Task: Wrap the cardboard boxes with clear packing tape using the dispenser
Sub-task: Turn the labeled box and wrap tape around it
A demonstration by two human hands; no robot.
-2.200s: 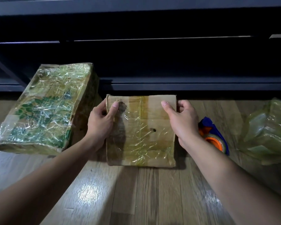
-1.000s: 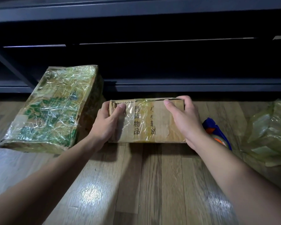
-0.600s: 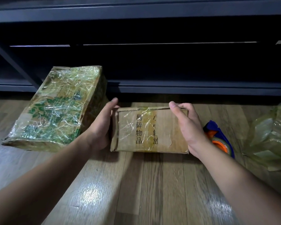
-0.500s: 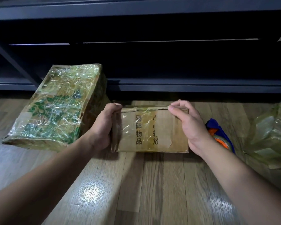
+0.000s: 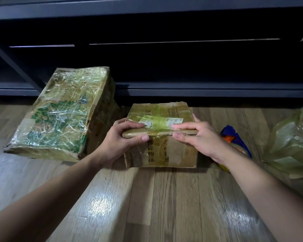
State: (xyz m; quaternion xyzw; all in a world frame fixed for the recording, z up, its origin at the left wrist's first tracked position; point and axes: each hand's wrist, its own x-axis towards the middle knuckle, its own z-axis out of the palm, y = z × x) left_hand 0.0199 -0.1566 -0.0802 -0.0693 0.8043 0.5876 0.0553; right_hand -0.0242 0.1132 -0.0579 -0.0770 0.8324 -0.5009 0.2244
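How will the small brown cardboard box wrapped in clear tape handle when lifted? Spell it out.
Probably stiff: the small brown taped cardboard box shows straight edges where the left hand and right hand pinch it. Possibly slippery: glossy tape covers its faces. Unlikely to roll: flat sides, broad base on the wooden floor.

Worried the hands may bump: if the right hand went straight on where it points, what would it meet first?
Probably the left hand, fingers first: the right hand points leftward along the top edge of the small box, straight at them.
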